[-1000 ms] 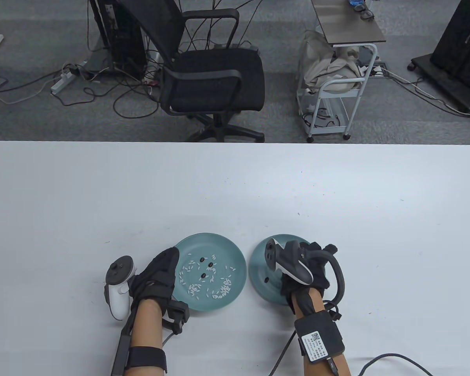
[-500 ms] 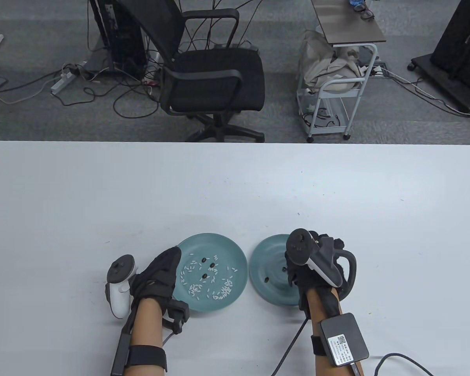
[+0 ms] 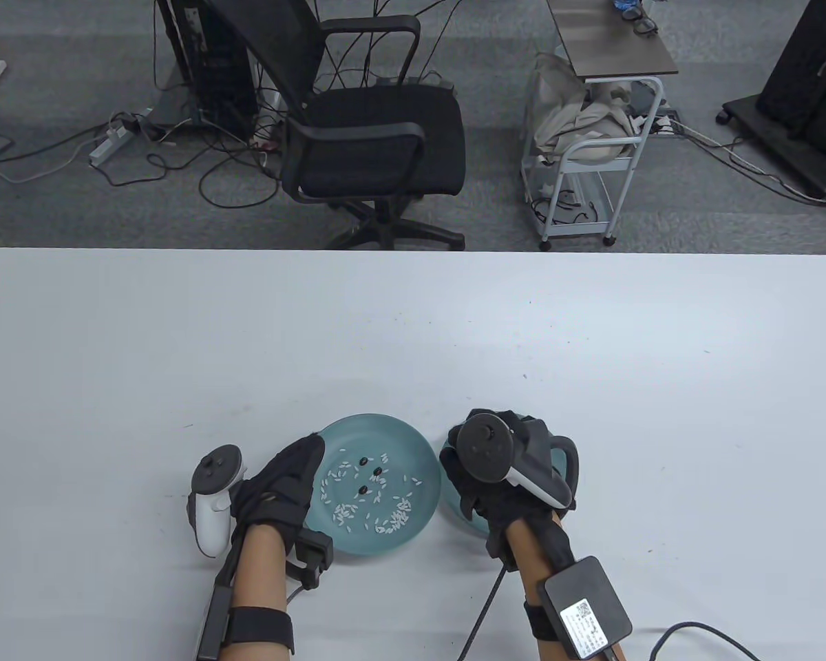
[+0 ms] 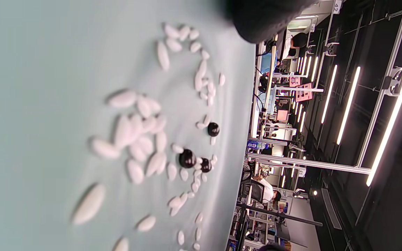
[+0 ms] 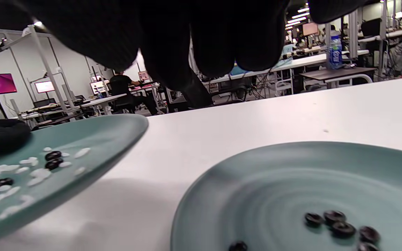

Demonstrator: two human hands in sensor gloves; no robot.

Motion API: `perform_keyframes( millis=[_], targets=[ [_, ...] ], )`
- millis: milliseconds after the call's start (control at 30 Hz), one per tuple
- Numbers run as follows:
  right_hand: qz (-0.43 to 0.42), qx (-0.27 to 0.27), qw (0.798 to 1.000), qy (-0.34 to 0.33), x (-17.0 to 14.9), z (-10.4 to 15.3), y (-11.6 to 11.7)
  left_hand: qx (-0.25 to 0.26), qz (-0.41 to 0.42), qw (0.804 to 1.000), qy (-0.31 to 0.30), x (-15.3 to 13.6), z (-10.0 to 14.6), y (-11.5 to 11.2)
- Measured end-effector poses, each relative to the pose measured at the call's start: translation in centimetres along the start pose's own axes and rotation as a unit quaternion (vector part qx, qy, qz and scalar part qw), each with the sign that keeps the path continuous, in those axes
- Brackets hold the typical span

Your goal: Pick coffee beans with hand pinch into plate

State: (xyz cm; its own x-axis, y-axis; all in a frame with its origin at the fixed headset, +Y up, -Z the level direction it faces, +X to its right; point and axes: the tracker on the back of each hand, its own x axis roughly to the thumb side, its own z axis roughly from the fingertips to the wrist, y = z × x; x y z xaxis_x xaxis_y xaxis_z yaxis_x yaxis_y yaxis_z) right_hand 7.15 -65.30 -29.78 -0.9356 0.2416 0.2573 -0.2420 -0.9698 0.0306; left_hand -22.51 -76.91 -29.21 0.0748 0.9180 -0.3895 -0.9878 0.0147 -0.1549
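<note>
White worktop (image 3: 413,330); two teal plates side by side near the front edge.

Left plate (image 3: 423,451) carries a scatter of white grains (image 3: 344,511) and three dark coffee beans (image 3: 363,489) near its middle. The right wrist view shows this plate tilted, its right rim lifted off the worktop. Left wrist view, turned on its side: the same three beans (image 4: 187,158) sit among the white grains (image 4: 131,132), two of them touching, one a little apart.

Left hand (image 3: 275,492) lies on the left plate's left rim, fingers stretched along the edge; whether it grips the rim I cannot tell. White tracker (image 3: 210,499) on its back.

Right plate (image 5: 291,181) sits flat just beside the left one; in the table view it is mostly covered by the right hand. It holds a small group of coffee beans (image 5: 340,228) close together, plus one more at the lower edge of the right wrist view.

Right hand (image 3: 495,492) hovers over the right plate, dark tracker (image 3: 506,458) on top. In the right wrist view its gloved fingertips (image 5: 218,45) hang bunched together above the worktop; whether anything is pinched between them cannot be made out.
</note>
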Motion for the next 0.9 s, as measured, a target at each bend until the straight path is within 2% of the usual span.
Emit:
perform_keyframes(
  millis=[267,333,400,500,667,900],
  targets=[
    [0.036,-0.005,0.996,-0.083,5.0,0.6,1.1,-0.015,0.002,1.000,0.003,0.1,-0.1,0.0],
    [0.056,-0.001,0.993,-0.105,6.5,0.9,1.5,-0.042,-0.001,0.999,0.014,0.0,-0.3,-0.2],
    [0.102,0.006,0.988,-0.120,8.3,1.1,1.9,-0.065,-0.014,0.998,0.019,0.0,-0.4,-0.4],
    [0.153,0.006,0.978,-0.139,10.0,1.3,2.6,-0.064,-0.019,0.998,0.010,0.3,-0.2,-0.5],
    [0.178,0.016,0.972,-0.151,11.3,1.1,3.8,-0.074,-0.015,0.997,0.006,0.4,-0.2,-0.6],
    [0.173,0.021,0.970,-0.167,11.1,0.8,4.9,-0.083,-0.018,0.996,0.015,0.2,-0.6,-0.8]
  ],
)
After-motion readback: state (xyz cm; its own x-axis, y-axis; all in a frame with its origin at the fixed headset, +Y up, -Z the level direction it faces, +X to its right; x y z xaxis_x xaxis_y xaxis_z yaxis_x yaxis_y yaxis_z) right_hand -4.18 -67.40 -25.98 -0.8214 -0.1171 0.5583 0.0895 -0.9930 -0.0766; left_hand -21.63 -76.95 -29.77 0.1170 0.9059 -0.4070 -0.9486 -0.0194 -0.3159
